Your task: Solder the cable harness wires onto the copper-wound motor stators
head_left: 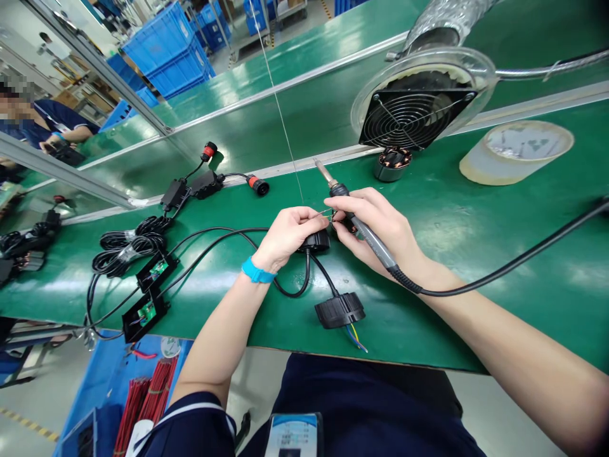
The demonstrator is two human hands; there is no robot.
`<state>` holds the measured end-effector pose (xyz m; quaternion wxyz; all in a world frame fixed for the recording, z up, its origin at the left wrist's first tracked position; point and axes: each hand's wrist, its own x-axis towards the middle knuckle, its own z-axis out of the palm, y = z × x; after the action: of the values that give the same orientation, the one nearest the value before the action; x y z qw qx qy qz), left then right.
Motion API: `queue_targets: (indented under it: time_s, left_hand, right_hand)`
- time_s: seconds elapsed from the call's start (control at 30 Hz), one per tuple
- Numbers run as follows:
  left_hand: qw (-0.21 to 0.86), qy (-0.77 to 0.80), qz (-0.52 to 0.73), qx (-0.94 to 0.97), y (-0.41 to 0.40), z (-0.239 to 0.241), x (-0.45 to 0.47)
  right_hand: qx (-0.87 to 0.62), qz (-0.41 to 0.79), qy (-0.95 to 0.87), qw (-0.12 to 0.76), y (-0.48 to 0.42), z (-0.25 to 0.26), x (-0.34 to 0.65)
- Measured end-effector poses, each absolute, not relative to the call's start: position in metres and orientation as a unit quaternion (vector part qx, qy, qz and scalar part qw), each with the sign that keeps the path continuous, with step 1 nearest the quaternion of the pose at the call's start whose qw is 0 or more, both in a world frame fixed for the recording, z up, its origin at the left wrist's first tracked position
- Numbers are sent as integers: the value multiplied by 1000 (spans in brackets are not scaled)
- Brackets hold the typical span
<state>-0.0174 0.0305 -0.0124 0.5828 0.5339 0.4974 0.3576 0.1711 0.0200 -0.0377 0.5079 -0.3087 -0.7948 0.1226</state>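
Observation:
My right hand [392, 228] is closed around the soldering iron [373, 244], whose metal tip points up and away toward the back of the bench. Its fingertips also meet a small dark part [342, 223], mostly hidden. With thumb and forefinger pinched, my left hand [288, 235] grips a thin wire [323, 212] close to the right fingertips. Beneath the left fingers sits a black round cap [318, 242], partly covered. A second black cap [340, 311] lies nearer me on its cable, with blue and yellow wires [356, 336] sticking out.
Coiled black cable [128, 244] and open boxes with green circuit boards [155, 270] lie left. A fan [409, 117] stands behind a copper-wound part [392, 164]; a tape roll [516, 152] is at right. A blue tray [98, 381] holds red wires. Another person [61, 124] sits far left.

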Motion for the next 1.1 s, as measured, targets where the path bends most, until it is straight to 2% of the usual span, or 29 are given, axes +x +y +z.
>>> queue_targets:
  time_s: [0.27, 0.57, 0.83, 1.1]
  left_hand:
    - [603, 509, 369, 491, 31, -13, -15]
    - [572, 525, 382, 501, 27, -11, -10]
    - [545, 544, 395, 501, 21, -12, -3]
    - [544, 548, 398, 495, 22, -13, -3]
  right_hand:
    - [-379, 153, -732, 545, 23, -34, 170]
    - [-408, 201, -685, 569, 19, -30, 166]
    - [-432, 154, -571, 680, 11, -22, 179]
    - [-445, 166, -593, 650, 3, -25, 179]
